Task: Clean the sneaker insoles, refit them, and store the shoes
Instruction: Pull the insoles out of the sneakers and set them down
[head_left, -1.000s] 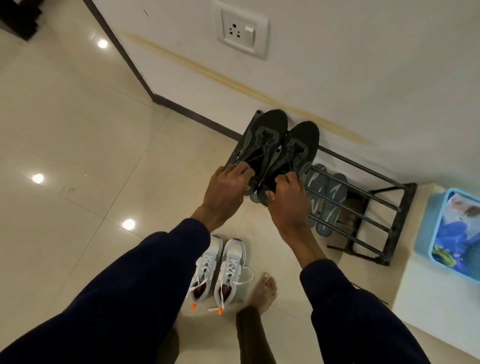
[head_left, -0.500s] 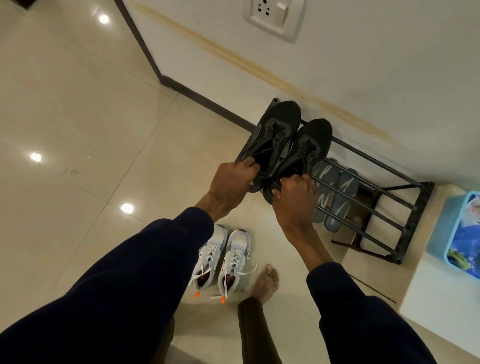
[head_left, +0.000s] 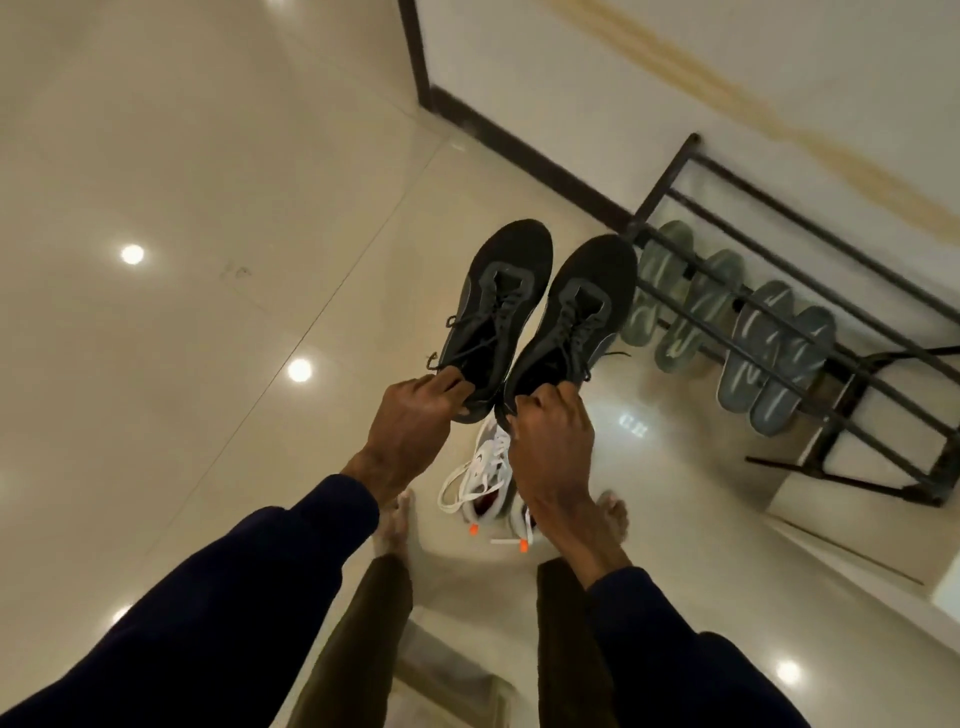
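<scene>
Long, dark navy sleeves cover both arms, the left sleeve (head_left: 234, 597) and the right sleeve (head_left: 675, 649) each ending in a plain soft cuff. The left hand (head_left: 410, 421) and right hand (head_left: 553, 441) are ungloved. Dull brown trousers (head_left: 363, 623) reach the ankles above bare feet (head_left: 397, 519)

The black sneakers (head_left: 498, 312) have dark grey panels around the laces; the white sneakers (head_left: 485, 467) have orange lace tips (head_left: 473, 529). The sandals (head_left: 769, 358) are grey-green with pale stripes, and the rack (head_left: 852, 482) is black. Floor tiles (head_left: 208, 208) are gloss cream, the wall (head_left: 571, 78) is off-white with a yellow-brown streak (head_left: 737, 98), and the sleeves (head_left: 234, 597) are dark navy.
</scene>
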